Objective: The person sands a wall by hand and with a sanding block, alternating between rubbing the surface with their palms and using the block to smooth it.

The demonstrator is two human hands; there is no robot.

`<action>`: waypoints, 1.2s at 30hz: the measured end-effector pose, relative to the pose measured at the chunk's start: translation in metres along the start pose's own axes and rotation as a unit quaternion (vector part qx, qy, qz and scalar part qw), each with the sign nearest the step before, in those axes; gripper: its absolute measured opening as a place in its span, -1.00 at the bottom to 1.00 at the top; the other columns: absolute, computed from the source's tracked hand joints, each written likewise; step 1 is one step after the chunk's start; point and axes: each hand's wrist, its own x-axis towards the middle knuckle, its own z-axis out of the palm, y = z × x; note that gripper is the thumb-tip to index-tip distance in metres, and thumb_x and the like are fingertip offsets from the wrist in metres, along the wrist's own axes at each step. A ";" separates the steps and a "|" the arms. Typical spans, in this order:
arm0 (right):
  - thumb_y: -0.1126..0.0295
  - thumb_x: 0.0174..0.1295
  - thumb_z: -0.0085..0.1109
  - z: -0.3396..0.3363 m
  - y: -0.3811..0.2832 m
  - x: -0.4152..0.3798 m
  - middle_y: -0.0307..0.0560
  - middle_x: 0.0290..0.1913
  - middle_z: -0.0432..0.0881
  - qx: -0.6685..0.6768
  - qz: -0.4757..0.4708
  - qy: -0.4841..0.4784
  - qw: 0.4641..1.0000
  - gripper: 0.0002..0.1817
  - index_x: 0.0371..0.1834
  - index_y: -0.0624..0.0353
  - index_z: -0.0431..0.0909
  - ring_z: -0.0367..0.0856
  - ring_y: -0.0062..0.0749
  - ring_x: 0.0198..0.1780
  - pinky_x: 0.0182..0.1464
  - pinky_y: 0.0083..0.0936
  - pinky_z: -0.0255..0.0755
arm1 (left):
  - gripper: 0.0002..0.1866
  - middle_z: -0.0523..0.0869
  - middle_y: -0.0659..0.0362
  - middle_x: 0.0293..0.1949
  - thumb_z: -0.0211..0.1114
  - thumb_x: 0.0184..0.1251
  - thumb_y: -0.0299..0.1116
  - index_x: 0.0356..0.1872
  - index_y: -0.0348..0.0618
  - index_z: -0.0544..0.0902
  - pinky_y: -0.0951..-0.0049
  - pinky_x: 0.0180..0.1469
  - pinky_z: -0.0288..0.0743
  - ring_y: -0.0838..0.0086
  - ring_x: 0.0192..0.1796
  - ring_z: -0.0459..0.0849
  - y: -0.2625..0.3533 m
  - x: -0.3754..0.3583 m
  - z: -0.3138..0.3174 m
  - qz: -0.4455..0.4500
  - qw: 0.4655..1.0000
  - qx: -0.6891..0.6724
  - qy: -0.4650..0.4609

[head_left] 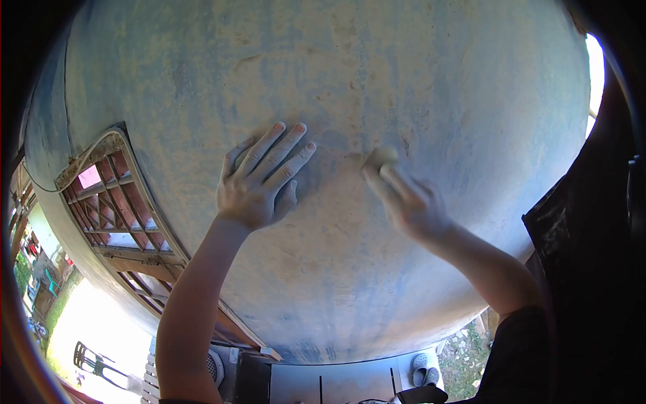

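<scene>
A wall point(323, 81) with patchy grey-blue and tan paint fills most of the head view. My left hand point(259, 178) lies against it, fingers stretched and a little apart, holding nothing. To its right, my right hand point(410, 195) is bent and smeared by motion. Its fingers press a small pale pad point(383, 156) to the wall; blur hides exactly what kind of pad it is. Whitish dust coats the fingers of my left hand.
A barred window or door point(114, 195) with a wooden frame stands at left. Below are light floor tiles point(356, 382), clogs point(424, 370) at right and a slatted seat point(149, 377) at left. A chair point(94, 363) stands outside. Dark cloth point(585, 269) hangs at right.
</scene>
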 end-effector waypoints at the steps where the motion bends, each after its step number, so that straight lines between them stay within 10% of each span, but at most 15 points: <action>1: 0.57 0.28 0.32 -0.006 0.005 0.008 -0.19 -0.08 0.56 0.000 0.055 0.001 0.999 -0.59 0.21 0.32 0.66 0.73 -0.57 -0.24 -0.40 -0.71 0.71 | -0.47 0.48 0.31 0.56 0.11 0.42 -0.23 0.41 0.28 0.60 0.14 0.55 0.20 0.37 0.59 0.40 -0.001 0.000 0.001 0.004 1.000 -0.001 -0.001; 11: 0.56 0.23 0.33 0.004 -0.040 -0.033 -0.19 -0.11 0.55 0.013 0.012 -0.031 0.999 -0.52 0.26 0.32 0.64 0.68 -0.59 -0.30 -0.43 -0.66 0.66 | -0.45 0.49 0.30 0.55 0.14 0.39 -0.22 0.42 0.25 0.60 0.14 0.55 0.16 0.36 0.59 0.38 0.000 -0.009 0.000 0.009 1.000 0.003 -0.003; 36: 0.55 0.29 0.39 0.002 -0.057 0.025 -0.11 -0.23 0.54 0.061 0.271 0.074 0.958 -0.64 0.17 0.25 0.72 0.66 -0.32 -0.43 -0.44 -0.36 0.55 | -0.49 0.53 0.40 0.52 0.13 0.40 -0.24 0.37 0.35 0.64 0.24 0.56 0.17 0.48 0.57 0.41 0.000 -0.010 0.005 0.001 1.000 0.006 0.025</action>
